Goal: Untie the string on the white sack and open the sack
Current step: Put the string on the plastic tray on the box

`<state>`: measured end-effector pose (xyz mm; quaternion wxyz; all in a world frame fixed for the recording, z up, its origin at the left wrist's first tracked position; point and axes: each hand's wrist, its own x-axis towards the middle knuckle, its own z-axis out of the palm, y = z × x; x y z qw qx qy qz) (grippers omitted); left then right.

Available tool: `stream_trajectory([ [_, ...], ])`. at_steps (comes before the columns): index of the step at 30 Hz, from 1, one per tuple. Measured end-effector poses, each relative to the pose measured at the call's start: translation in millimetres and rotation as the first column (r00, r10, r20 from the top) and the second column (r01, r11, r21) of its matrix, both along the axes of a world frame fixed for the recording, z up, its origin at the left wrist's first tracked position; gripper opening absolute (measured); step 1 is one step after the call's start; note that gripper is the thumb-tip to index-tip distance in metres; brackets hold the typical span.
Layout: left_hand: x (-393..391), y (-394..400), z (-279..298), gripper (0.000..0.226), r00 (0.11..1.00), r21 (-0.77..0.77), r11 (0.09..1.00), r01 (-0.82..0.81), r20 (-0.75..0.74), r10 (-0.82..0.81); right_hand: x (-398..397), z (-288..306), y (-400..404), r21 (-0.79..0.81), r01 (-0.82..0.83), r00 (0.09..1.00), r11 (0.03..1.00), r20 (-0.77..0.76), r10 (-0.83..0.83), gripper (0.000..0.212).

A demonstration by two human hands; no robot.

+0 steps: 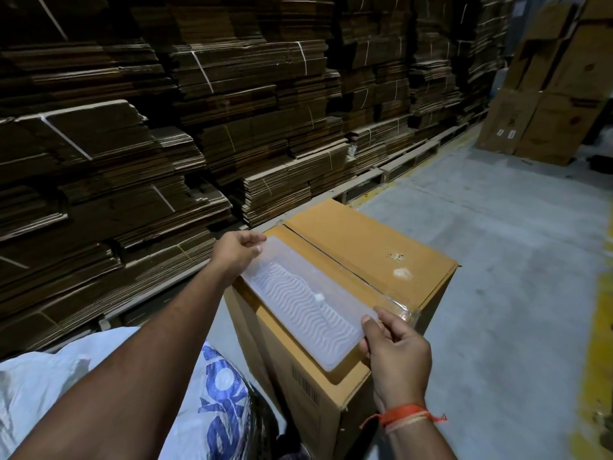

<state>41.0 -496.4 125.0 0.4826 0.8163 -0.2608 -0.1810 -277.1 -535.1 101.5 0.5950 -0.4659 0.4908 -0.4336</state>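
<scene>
Over the cardboard box (pixel 365 257), both hands' fingers pinch opposite ends of a translucent plastic tray (pixel 305 300).

Dim warehouse light, dark cardboard stacks (pixel 132 111), brighter floor (pixel 497 260), wide-angle bowing at edges, mostly sharp

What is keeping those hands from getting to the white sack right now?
Both hands are busy: the left hand and right hand grip opposite ends of a translucent plastic tray over a cardboard box. The white sack lies lower left beneath the left forearm; no string shows.
</scene>
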Motion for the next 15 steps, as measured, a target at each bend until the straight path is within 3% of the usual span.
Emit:
stream_trajectory([
  [6, -3, -1, 0, 0.025, 0.999, 0.024, 1.0, 0.016, 0.029, -0.016, 0, 2, 0, -0.04, -0.013, 1.0, 0.999, -0.014, 0.013, 0.039],
  [9, -2, 3, 1, 0.021, 1.0, -0.003, 1.0, 0.002, 0.009, -0.002, -3, 8, 6, -0.084, -0.049, 0.999, 0.995, -0.028, 0.046, 0.051],
  [12, -1, 14, -1, 0.015, 0.995, -0.069, 0.993, -0.092, -0.04, 0.089, -8, 11, 18, -0.147, -0.13, 0.987, 0.981, -0.117, 0.113, 0.068],
  [15, 0, 29, -6, 0.015, 0.979, -0.114, 0.981, -0.156, -0.147, 0.138, -10, 6, 45, -0.154, -0.233, 0.966, 0.96, -0.148, 0.211, 0.07],
])
